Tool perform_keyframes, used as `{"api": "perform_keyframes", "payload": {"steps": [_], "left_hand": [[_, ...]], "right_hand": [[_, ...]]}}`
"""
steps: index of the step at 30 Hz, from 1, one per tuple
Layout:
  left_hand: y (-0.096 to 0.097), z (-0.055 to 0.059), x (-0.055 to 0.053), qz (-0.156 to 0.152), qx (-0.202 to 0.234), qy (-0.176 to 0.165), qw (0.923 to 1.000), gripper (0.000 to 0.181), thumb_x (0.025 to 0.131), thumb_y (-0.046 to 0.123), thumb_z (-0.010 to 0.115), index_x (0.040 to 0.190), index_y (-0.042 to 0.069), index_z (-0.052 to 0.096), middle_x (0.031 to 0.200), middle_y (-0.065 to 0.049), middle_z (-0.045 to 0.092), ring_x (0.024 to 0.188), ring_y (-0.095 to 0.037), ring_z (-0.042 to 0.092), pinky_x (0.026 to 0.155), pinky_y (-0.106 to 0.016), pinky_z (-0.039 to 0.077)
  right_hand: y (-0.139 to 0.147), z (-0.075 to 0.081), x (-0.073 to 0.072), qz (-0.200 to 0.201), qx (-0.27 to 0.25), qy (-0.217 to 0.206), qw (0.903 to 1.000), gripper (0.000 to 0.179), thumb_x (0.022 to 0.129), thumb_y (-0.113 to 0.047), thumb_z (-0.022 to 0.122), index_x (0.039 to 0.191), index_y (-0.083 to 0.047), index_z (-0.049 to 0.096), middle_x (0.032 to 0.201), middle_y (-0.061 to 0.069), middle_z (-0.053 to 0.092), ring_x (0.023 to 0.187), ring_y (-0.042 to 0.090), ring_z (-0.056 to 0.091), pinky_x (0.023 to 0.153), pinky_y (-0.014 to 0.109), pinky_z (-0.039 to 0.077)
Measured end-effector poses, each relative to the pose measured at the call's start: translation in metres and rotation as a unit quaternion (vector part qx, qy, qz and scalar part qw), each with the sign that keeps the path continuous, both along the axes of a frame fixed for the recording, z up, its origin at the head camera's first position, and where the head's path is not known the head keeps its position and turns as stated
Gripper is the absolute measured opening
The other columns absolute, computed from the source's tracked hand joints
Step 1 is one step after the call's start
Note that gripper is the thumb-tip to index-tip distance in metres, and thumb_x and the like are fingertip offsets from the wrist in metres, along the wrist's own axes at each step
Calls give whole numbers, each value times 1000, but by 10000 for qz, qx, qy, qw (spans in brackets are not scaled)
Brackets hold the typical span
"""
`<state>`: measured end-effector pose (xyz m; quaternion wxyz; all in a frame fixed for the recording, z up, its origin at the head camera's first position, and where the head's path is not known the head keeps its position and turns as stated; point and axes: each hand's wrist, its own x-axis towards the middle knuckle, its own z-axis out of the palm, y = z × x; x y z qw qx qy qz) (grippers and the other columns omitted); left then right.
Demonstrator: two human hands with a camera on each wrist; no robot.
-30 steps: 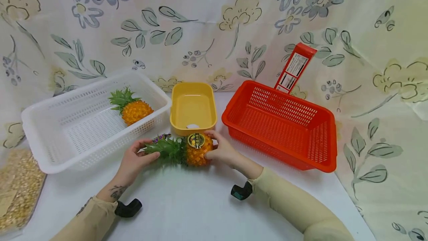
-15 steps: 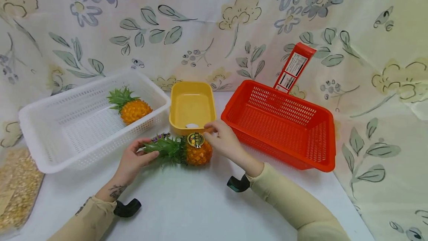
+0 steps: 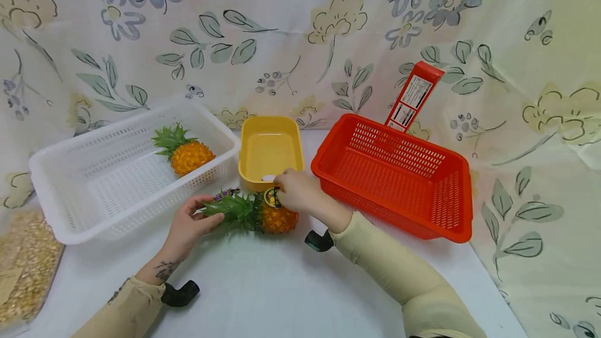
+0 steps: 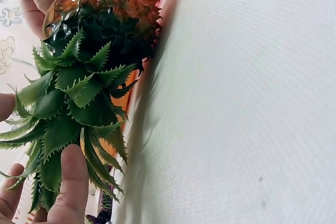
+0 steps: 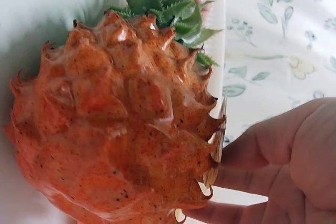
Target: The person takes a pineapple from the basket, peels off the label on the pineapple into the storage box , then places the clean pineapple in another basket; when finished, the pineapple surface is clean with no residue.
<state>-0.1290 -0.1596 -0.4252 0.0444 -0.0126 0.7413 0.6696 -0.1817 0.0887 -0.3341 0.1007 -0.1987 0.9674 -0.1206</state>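
Note:
A small orange pineapple (image 3: 277,220) lies on its side on the white table, its green crown pointing left. My left hand (image 3: 191,219) holds the crown leaves (image 4: 63,114), thumb on one side and fingers on the other. A round black-and-yellow label (image 3: 271,198) sits on top of the fruit. With curled fingertips my right hand (image 3: 300,192) pinches at the label's edge, which stands slightly off the skin in the right wrist view. The fingertips are partly hidden in the head view.
A white basket (image 3: 117,223) with another pineapple (image 3: 191,157) stands at left. Behind the fruit is a yellow tub (image 3: 271,142) holding a small white piece (image 3: 268,178). At right stands a red basket (image 3: 399,218). A purple strip (image 3: 227,193) lies near the crown.
My right hand has let go of the pineapple's end, lifted, and moved left over the fruit to the label. My left hand stays at the crown.

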Motion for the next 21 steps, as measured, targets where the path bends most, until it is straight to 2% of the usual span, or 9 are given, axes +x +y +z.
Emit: {"api": "perform_keyframes", "payload": {"steps": [7, 11, 16, 21], "left_hand": [[0, 1, 0, 15, -26, -14, 10000, 50, 82, 9, 70, 124, 1, 43, 100, 12, 52, 74, -3, 56, 66, -23, 54], [0, 0, 1, -1, -10, 8, 10000, 49, 82, 9, 70, 123, 2, 43, 103, 12, 51, 74, -3, 55, 66, -23, 54], [0, -1, 0, -2, 40, 39, 10000, 48, 82, 9, 70, 123, 2, 44, 104, 12, 51, 74, -4, 55, 65, -23, 54], [1, -1, 0, -6, 36, 28, 10000, 46, 82, 9, 69, 121, 3, 45, 103, 11, 51, 73, -4, 55, 65, -23, 53]], "right_hand": [[1, -2, -6, -112, -308, -317, 9990, 26, 88, -21, 57, 111, -13, 64, 106, 4, 58, 82, 18, 54, 63, 27, 48], [3, -3, -6, -66, -443, -175, 9988, 21, 87, -22, 61, 105, -13, 64, 104, 4, 58, 82, 17, 54, 65, 27, 50], [4, -4, -3, 24, -605, 368, 9975, 15, 83, -21, 65, 95, -13, 63, 108, 3, 58, 89, 18, 52, 75, 29, 50], [7, -9, 1, 309, -777, 1241, 9887, 7, 80, -17, 66, 85, -13, 63, 108, 2, 60, 94, 20, 51, 79, 31, 48]]}}
